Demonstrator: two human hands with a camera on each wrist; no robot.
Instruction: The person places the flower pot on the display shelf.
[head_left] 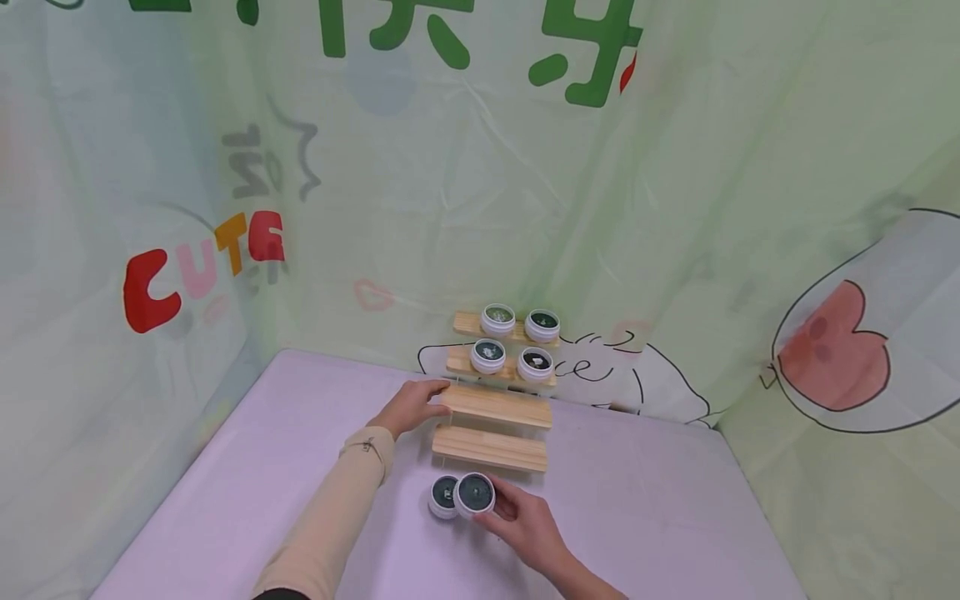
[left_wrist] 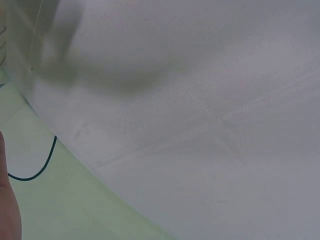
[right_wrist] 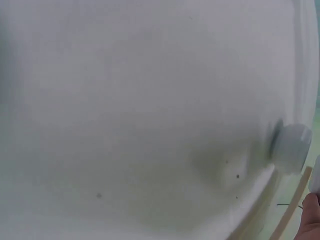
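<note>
In the head view my right hand [head_left: 528, 525] holds a round white jar [head_left: 476, 493] with a dark blue-green top, thumb and fingers at its sides. A second white jar [head_left: 442, 497] stands on the table, partly hidden behind the held one. My left hand [head_left: 408, 408] grips the left end of the third board of a stepped wooden stand [head_left: 495, 406], thumb and forefinger at its edge. In the right wrist view, my thumb [right_wrist: 309, 215] touches the held jar at the frame's edge, and the other jar [right_wrist: 292, 149] stands nearby. Part of my left hand [left_wrist: 9, 205] shows in the left wrist view.
Several white jars stand on the stand's two upper boards, including one with a light green top [head_left: 498, 318] and one with a near-black top [head_left: 536, 364]. A pale lilac table [head_left: 637, 508] lies beneath. Printed cloth [head_left: 450, 183] hangs behind and at the sides.
</note>
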